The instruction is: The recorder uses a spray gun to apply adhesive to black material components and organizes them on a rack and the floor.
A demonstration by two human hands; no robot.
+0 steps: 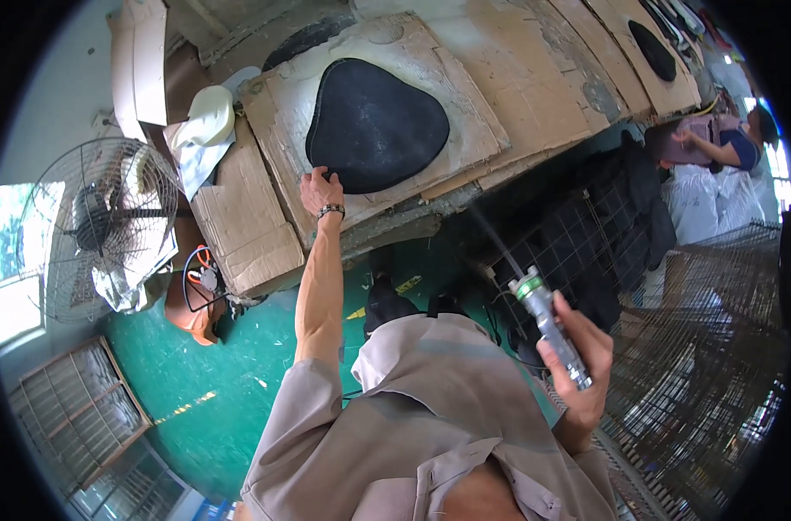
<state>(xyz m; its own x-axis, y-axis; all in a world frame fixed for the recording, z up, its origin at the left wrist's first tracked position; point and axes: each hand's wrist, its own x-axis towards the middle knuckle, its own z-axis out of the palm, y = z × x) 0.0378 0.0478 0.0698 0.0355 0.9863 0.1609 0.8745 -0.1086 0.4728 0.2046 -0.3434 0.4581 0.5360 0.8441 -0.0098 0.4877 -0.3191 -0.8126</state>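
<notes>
A black pad (378,126), shaped like a rounded triangle, lies flat on a worn cardboard sheet (473,108) on the workbench. My left hand (321,193) reaches out to its near left corner, with the fingers closed over the edge there. To the right, off the bench, my right hand (584,356) is wrapped round a silver spray gun (547,323) with a green ring near its front end. The gun tilts up and to the left, and a faint pale streak runs from its tip toward the bench. My right fingers partly cover its body.
A wire-caged fan (96,227) stands at the left beside cardboard pieces (248,227). Another black pad (652,50) lies farther along the bench. Wire racks (708,321) and dark heaped material (577,243) are on my right. Another person (742,148) is at the far right.
</notes>
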